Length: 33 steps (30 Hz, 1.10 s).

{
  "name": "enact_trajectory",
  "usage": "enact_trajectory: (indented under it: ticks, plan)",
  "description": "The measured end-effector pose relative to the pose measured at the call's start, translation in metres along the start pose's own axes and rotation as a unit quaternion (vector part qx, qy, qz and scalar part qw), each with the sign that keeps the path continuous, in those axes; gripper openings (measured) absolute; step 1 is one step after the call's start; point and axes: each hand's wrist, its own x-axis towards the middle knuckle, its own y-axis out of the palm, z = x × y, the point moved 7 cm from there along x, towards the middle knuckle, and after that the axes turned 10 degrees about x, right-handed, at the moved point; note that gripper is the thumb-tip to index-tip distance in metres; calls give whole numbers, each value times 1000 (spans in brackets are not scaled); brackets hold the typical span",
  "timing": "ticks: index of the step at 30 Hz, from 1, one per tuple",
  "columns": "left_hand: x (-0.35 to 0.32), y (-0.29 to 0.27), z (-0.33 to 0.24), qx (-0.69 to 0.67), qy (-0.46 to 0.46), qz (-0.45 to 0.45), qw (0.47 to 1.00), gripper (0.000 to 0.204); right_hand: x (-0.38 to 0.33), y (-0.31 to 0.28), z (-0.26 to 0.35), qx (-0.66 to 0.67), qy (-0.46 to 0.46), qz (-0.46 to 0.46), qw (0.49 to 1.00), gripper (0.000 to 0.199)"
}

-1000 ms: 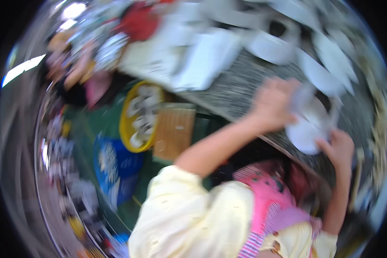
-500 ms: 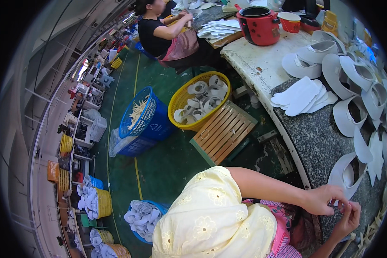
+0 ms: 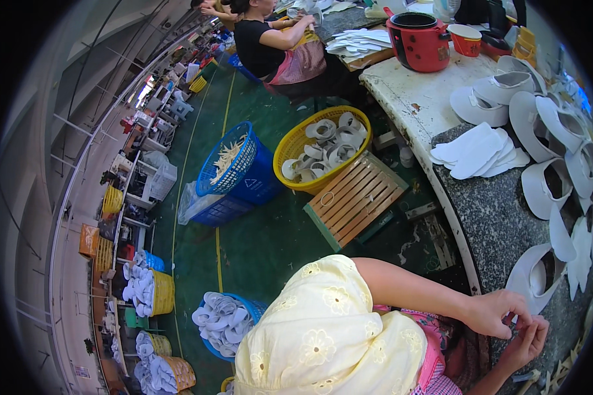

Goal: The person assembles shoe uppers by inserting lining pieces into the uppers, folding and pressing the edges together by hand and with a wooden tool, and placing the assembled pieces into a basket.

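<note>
My left hand (image 3: pixel 499 312) reaches in from the yellow-sleeved arm, fingers bent into a pinch. Against its fingertips is my right hand (image 3: pixel 527 342), its fingers also closed. Anything between them is too small to make out. Just beyond the fingers lies a white shoe upper (image 3: pixel 522 276) on the dark speckled tabletop (image 3: pixel 491 243). More white shoe uppers (image 3: pixel 528 125) are heaped farther along the table. A fanned stack of flat white sole-shaped pieces (image 3: pixel 478 151) rests left of that heap.
A red pot (image 3: pixel 418 49) and a red cup (image 3: pixel 466 43) stand at the table's far end. On the green floor are a slatted wooden stool (image 3: pixel 356 201), a yellow basket of uppers (image 3: pixel 290 139) and blue baskets (image 3: pixel 260 178). A co-worker (image 3: pixel 260 49) sits beyond.
The view has turned slightly, so the surroundings sit farther right in the picture. My hands stay fingertip to fingertip beside the nearest shoe upper, with the right hand slightly lower in the picture.
</note>
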Motion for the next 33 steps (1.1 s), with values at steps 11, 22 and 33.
enact_trajectory:
  ticks: [11, 22, 33]
  plan:
    - [-5, 0, 1, -1, -31, -16, 999, 37, -8, 8, 4, -223, -61, -70, 971, 21]
    - [24, -111, 15, 227, -8, -115, 967, 38, 10, 57, 30, -234, -107, 117, 959, 17]
    - [139, -59, -3, 532, 178, -173, 810, 33, 113, -8, 19, -440, -16, -44, 897, 47]
